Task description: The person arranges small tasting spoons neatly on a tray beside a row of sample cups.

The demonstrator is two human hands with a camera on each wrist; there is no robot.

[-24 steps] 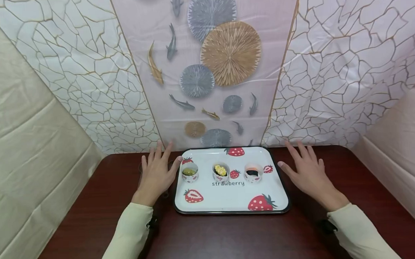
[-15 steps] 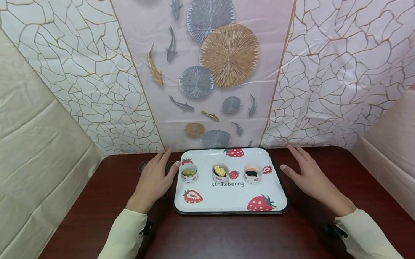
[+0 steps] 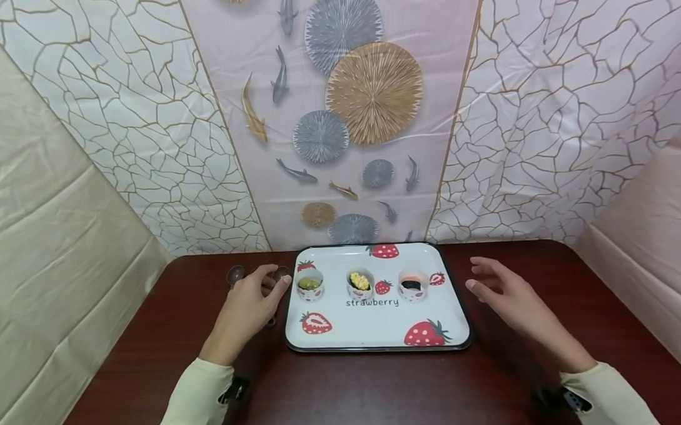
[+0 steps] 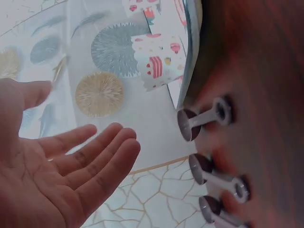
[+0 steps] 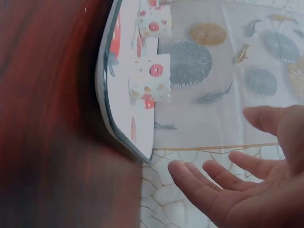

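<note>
In the lower left of the head view, the left hand (image 3: 245,313) hovers with its fingers loosely bent and its thumb held apart, relaxed around nothing. It is over the spoons (image 3: 236,275), partly hiding them, just left of the tray (image 3: 373,329). In the left wrist view this hand fills the lower left, palm showing, while three dark spoons line the lower right, bowls toward the left; a gap shows between fingertips and bowls. The lowest spoon is cut by the bottom edge.

In the lower right of the head view, the right hand (image 3: 515,300) is likewise relaxed, fingers gently curved, thumb pointing toward the tray's right rim and apart from it. In the right wrist view it sits at the lower right, with the tray's dark rim at upper centre.

At lower centre of the head view, the white tray lies flat on the table (image 3: 375,396), printed with strawberries. On it three cups stand upright in a row: the left cup (image 3: 311,294) holds something green, the middle cup (image 3: 361,294) something yellow on black, the right cup (image 3: 413,294) something orange and black. A patterned cloth (image 3: 375,92) fills the upper centre. Pale sleeves (image 3: 192,396) enter at both lower corners.
</note>
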